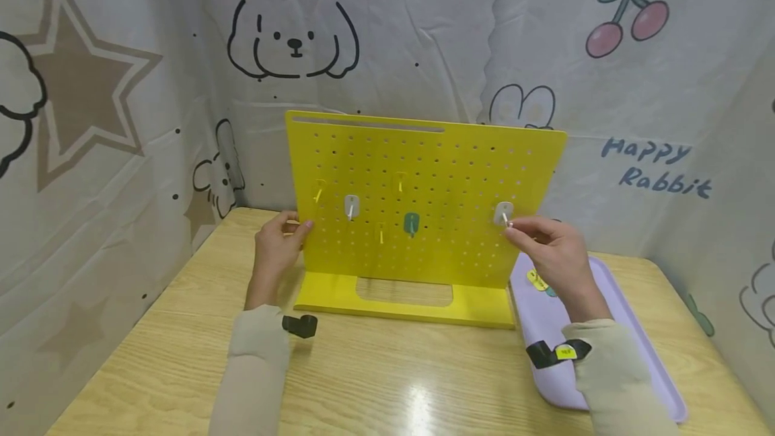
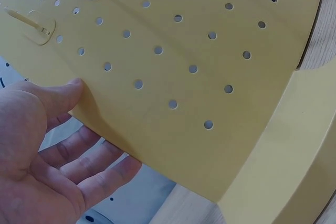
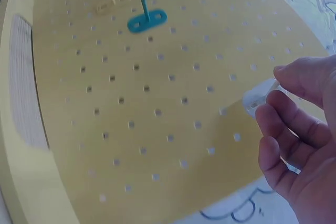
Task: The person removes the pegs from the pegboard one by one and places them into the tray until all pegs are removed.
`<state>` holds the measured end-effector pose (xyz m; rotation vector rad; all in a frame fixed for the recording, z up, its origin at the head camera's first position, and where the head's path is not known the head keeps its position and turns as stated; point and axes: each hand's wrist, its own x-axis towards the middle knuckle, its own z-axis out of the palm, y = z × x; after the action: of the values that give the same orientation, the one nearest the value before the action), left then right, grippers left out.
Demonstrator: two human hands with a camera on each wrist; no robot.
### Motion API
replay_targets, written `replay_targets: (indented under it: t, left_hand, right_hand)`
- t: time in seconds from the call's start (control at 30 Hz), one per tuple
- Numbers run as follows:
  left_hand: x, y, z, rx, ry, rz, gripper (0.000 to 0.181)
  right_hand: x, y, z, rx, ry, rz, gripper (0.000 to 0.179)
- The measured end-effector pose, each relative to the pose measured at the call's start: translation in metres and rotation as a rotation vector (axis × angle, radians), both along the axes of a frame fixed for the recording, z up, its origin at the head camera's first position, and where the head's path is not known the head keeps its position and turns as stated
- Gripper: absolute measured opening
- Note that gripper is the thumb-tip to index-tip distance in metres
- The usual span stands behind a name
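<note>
Yellow board (image 1: 339, 261), standing on its base toward the far edge of the surface (image 1: 363, 382). The left hand (image 1: 280, 244) grips the board's left edge, thumb on the front face, fingers curled behind. Near the board's right edge, the right hand (image 1: 557, 254) pinches the prong of a white hook (image 1: 502, 211) between thumb and forefinger; from here one cannot tell whether its plate is fully seated. A second white hook (image 1: 352, 207) sits toward the left edge, a green hook (image 1: 412, 223) near the middle. Of three yellow hooks (image 1: 319, 191), one is nearest the left edge, one above the green hook, one to its lower left. A lilac tray (image 1: 547, 382) lies near the surface's right edge.
</note>
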<state>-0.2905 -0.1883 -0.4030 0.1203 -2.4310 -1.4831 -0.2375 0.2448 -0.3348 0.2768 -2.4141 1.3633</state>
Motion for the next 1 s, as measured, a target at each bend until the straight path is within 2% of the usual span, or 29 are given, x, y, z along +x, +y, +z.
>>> replay_targets:
  t: [0.37,0.7,1.0]
  left_hand:
    - [0.000,-0.001,0.001,0.001,0.013,-0.002,0.031]
    - [0.000,-0.001,0.002,-0.003,0.014,0.004,0.031]
    - [0.000,-0.001,0.000,-0.005,-0.005,0.003,0.030]
  right_hand:
    - [0.014,0.037,-0.012,0.097,-0.036,-0.121,0.029]
    - [0.014,0.054,-0.032,0.182,-0.162,-0.190,0.037]
    - [0.009,0.066,-0.053,0.156,-0.351,-0.186,0.043]
